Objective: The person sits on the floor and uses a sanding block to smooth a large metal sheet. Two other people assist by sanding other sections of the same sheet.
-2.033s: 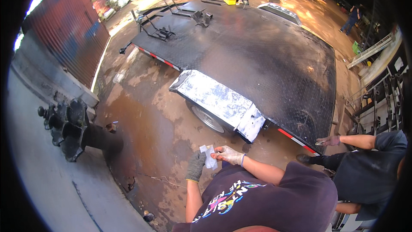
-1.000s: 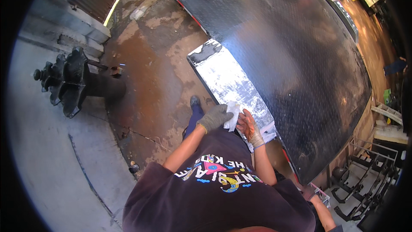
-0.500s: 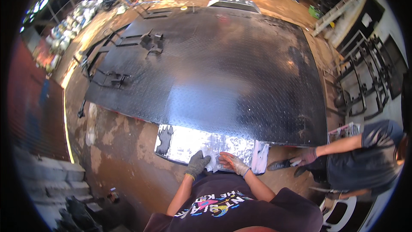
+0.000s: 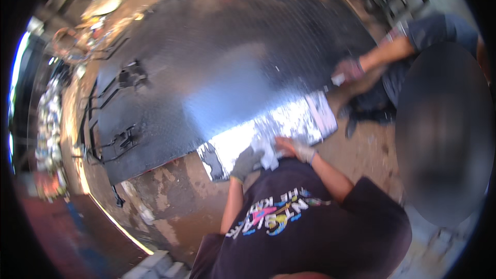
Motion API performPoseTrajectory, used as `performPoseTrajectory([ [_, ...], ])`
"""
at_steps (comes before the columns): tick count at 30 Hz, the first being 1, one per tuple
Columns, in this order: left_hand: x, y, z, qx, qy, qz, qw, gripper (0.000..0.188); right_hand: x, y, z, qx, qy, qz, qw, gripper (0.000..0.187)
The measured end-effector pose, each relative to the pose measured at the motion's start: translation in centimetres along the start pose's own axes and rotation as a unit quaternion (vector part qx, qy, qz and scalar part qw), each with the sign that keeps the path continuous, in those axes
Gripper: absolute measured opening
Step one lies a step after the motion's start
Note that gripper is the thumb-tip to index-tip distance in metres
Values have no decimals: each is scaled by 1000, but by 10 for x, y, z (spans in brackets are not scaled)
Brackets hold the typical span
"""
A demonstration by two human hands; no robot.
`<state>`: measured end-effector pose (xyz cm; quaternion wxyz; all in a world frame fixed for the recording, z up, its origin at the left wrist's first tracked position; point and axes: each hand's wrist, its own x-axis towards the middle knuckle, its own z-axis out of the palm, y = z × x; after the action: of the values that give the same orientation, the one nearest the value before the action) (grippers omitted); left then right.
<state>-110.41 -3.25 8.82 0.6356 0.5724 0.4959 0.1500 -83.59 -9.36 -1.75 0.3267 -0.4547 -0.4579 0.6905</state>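
A silvery-white panel [image 4: 235, 139] with dark blotches lies in front of me, along the near edge of a large dark checkered metal plate [image 4: 170, 93]. My left hand [image 4: 247, 161], in a grey glove, rests at the panel's near edge; motion blur hides its fingers. My right hand [image 4: 294, 148], in a whitish glove with orange on the fingers, is beside it with its fingers stretched out. Between the two hands lies a crumpled, whitish, thin piece [image 4: 267, 154], cloth or paper; I cannot tell whether either hand grips it.
At right, a co-worker's gloved hand [image 4: 349, 71] is at the plate's edge, holding something small and whitish. A big dark blurred oval [image 4: 444, 134] fills the right side. Black metal brackets [image 4: 133, 74] lie on the plate's left part. Pale blocks [image 4: 157, 266] stand at lower left.
The whole view has turned, so the plate and panel now slant up to the right. The dark oval has come into view at right. My hands remain at the panel's near edge.
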Motion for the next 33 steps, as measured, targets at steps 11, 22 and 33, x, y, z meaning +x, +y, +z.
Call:
performPoseTrajectory([
  [11,58,30,55,110,-129,-76,983,33,-27,-64,47,470,118,25,874,66],
  [22,49,15,77,289,-118,-156,937,58,-77,50,-6,399,332,148,842,52],
  [33,-20,-163,27,190,27,-313,930,56,-116,144,-69,-164,358,271,878,71],
])
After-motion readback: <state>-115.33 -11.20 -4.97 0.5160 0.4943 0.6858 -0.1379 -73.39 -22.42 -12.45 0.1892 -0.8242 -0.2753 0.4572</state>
